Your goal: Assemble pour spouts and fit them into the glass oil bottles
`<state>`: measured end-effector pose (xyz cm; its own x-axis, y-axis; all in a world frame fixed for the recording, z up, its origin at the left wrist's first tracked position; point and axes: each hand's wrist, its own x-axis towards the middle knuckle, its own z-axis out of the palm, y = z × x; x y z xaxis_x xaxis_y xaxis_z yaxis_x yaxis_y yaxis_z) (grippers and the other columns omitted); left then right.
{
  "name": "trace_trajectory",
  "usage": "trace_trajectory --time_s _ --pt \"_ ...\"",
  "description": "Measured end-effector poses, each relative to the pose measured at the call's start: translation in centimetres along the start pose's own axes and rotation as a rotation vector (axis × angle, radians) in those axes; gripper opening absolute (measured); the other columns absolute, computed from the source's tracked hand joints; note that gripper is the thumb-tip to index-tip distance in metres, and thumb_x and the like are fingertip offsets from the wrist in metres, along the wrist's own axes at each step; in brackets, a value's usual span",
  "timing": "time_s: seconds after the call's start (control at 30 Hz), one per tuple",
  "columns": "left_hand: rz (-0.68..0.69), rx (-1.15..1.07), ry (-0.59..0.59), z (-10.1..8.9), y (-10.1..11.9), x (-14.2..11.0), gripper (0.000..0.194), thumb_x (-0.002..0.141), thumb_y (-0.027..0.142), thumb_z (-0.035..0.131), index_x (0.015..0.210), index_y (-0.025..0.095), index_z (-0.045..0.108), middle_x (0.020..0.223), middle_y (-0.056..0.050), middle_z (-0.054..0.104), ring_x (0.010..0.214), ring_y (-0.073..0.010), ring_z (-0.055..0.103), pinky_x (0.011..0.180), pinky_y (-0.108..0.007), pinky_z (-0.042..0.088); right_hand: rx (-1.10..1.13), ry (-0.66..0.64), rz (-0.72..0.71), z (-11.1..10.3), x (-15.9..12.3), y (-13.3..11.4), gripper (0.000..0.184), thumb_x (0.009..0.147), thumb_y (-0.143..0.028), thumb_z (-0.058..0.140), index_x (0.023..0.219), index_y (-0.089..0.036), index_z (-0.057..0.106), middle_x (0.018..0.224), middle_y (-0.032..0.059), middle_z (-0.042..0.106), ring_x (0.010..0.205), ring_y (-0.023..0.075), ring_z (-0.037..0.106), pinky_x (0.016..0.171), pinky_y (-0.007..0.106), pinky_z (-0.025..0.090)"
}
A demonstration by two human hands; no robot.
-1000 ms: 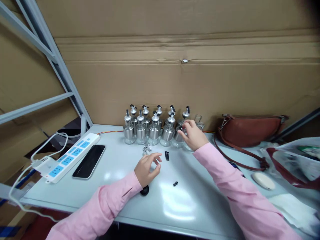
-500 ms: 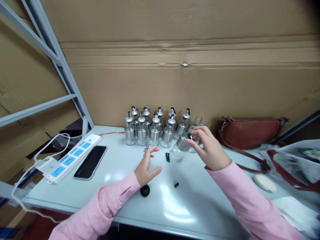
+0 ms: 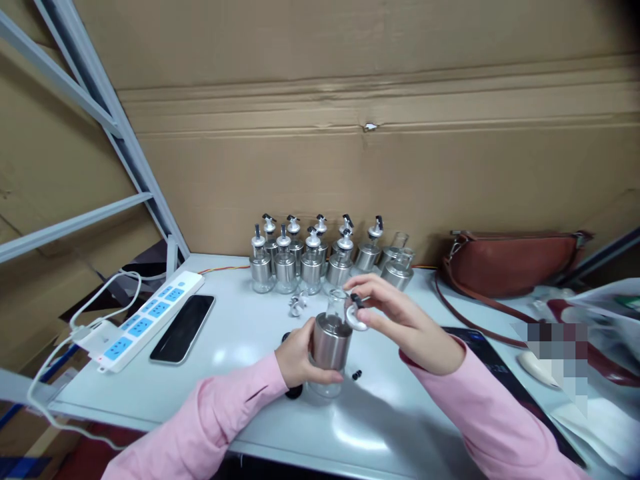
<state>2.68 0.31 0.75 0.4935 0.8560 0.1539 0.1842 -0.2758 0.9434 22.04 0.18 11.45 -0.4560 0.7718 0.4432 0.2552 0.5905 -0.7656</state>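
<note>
My left hand (image 3: 303, 357) wraps round a glass bottle (image 3: 332, 340) with a brushed-metal sleeve, upright at the table's middle. My right hand (image 3: 400, 317) pinches a white-and-silver pourer cap (image 3: 357, 317) with a black tip. The cap is tilted close beside the bottle's bare glass neck; whether they touch I cannot tell. A small black part (image 3: 357, 375) lies right of the bottle. Round black pieces (image 3: 294, 391) are partly hidden behind my left hand. Small silvery fittings (image 3: 297, 304) lie behind the bottle.
Several bottles (image 3: 311, 270) with pourers stand in rows at the back; two uncapped bottles (image 3: 399, 269) are at their right end. A power strip (image 3: 150, 320) and phone (image 3: 183, 329) lie left. A brown bag (image 3: 515, 263), white mouse (image 3: 537, 368) and dark flat device (image 3: 510, 383) are right.
The bottle has come forward from the back row into my left hand, which was open before. My right hand has moved nearer with the pourer cap. The dark device now shows at right.
</note>
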Motion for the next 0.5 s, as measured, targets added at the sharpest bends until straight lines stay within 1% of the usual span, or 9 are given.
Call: trace_trajectory --time_s 0.07,0.13,0.2,0.37,0.5 --pt "-0.026 0.039 0.024 -0.1 0.3 -0.1 0.074 0.046 0.046 0.078 0.105 0.015 0.047 0.087 -0.004 0.059 0.075 -0.0179 0.053 0.066 -0.027 0.042 0.101 0.132 0.018 -0.2 0.3 0.2 0.021 0.082 -0.040 0.053 0.087 -0.020 0.058 0.100 0.0079 0.058 0.090 0.0190 0.057 0.072 0.031 0.049" --pt "-0.044 0.060 0.026 -0.2 0.7 -0.2 0.070 0.045 0.047 0.078 0.100 0.015 0.048 0.079 -0.001 0.057 0.067 -0.0144 0.049 0.059 -0.024 0.039 0.192 0.255 0.042 -0.2 0.8 0.3 0.020 0.081 -0.039 0.055 0.089 -0.021 0.059 0.092 0.0060 0.063 0.084 0.0177 0.059 0.071 0.030 0.050" --pt "-0.056 0.070 0.020 -0.1 1.1 -0.4 0.067 0.045 0.047 0.077 0.097 0.015 0.049 0.075 0.000 0.055 0.064 -0.0129 0.047 0.056 -0.022 0.037 0.254 0.306 0.063 0.1 1.2 0.5 0.020 0.080 -0.038 0.056 0.089 -0.021 0.061 0.087 0.0049 0.066 0.082 0.0171 0.061 0.072 0.030 0.050" --pt "-0.070 0.058 0.017 0.0 1.5 -0.6 0.065 0.044 0.046 0.076 0.094 0.014 0.049 0.075 -0.001 0.054 0.064 -0.0130 0.048 0.057 -0.023 0.040 0.418 0.246 0.104 1.2 1.7 1.8 0.023 0.078 -0.039 0.059 0.089 -0.020 0.065 0.086 0.0047 0.068 0.080 0.0172 0.062 0.072 0.030 0.050" --pt "-0.073 0.038 0.021 0.1 1.5 -0.7 0.061 0.044 0.043 0.077 0.090 0.014 0.049 0.072 0.001 0.053 0.061 -0.0114 0.046 0.056 -0.022 0.039 0.518 0.202 0.129 1.3 1.4 2.9 0.021 0.078 -0.038 0.060 0.089 -0.021 0.066 0.085 0.0039 0.067 0.079 0.0163 0.061 0.071 0.029 0.049"
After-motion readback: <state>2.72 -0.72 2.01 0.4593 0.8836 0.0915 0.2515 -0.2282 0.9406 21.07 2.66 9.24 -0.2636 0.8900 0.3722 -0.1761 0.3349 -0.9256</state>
